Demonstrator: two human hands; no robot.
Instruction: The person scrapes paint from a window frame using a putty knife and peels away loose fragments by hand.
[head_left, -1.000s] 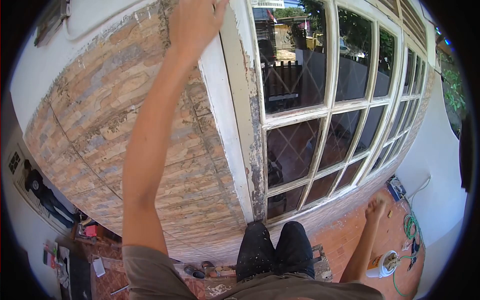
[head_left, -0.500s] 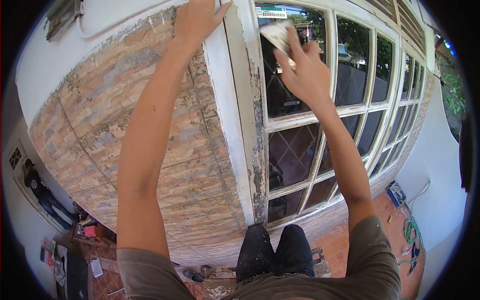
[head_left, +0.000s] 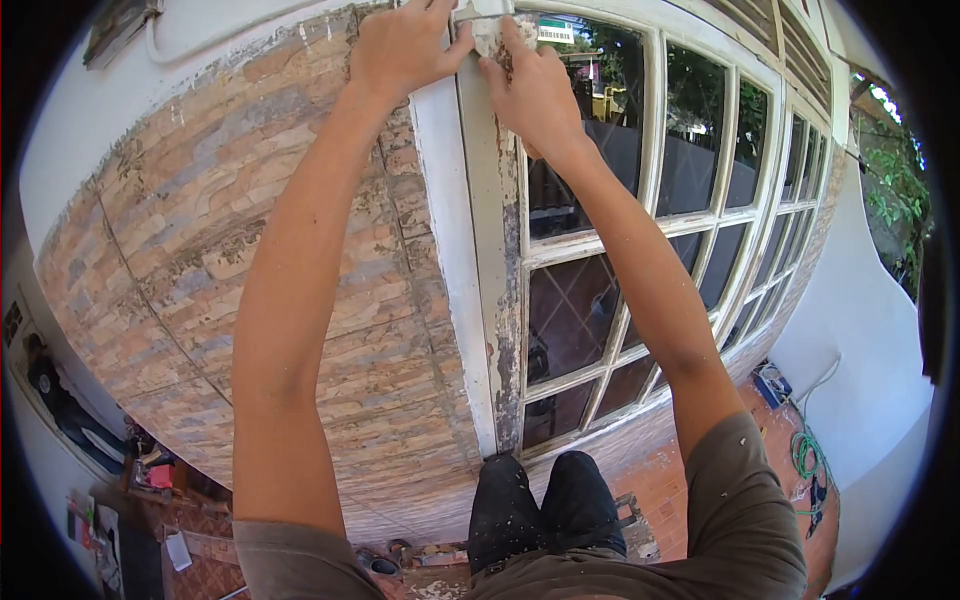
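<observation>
The stone-tile wall (head_left: 270,250) fills the view to the left of the window frame post (head_left: 495,250); its grout lines are stained and its upper edge is ragged under white plaster. To the right of the post, the multi-pane window (head_left: 690,180) runs away along the wall, its white glazing bars worn and its glass reflecting trees and a fence. Far below the post lies a red tiled floor (head_left: 690,480), with a green coiled hose (head_left: 805,455) well to the right against the white side wall (head_left: 870,330). Your dark, paint-flecked trousers (head_left: 545,500) stand directly beneath the post.

The post itself is upright, with white paint flaked off in long strips down to grey-brown wood, worst along its right edge. Your forearms cross in front of much of its upper length.

Your left hand (head_left: 405,45) rests on the white trim just left of the post's top, fingers bent, thumb reaching toward the post. Your right hand (head_left: 535,90) presses on the post's top with fingers closed on a small pale sanding sheet (head_left: 490,35), which is largely hidden.
</observation>
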